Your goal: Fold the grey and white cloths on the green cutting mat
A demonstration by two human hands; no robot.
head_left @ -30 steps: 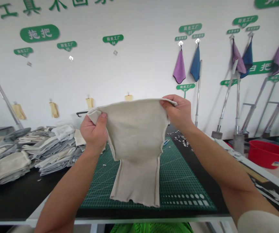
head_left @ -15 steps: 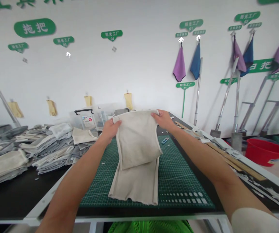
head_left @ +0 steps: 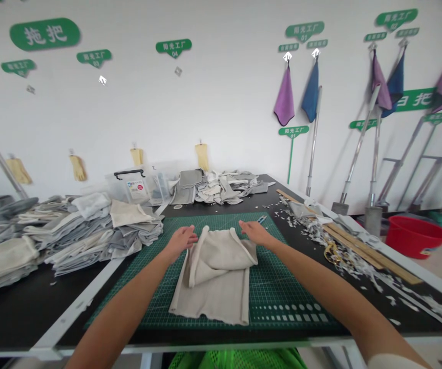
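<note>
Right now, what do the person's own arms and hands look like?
The left hand and right hand are bare: no gloves, watch or bracelet show. Both forearms are uncovered. A pale, plain sleeve shows at the lower right; none shows on the left.

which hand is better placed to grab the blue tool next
Probably the right hand: it is close beside the blue tool, while the left hand is on the beige cloth's opposite side.
</note>
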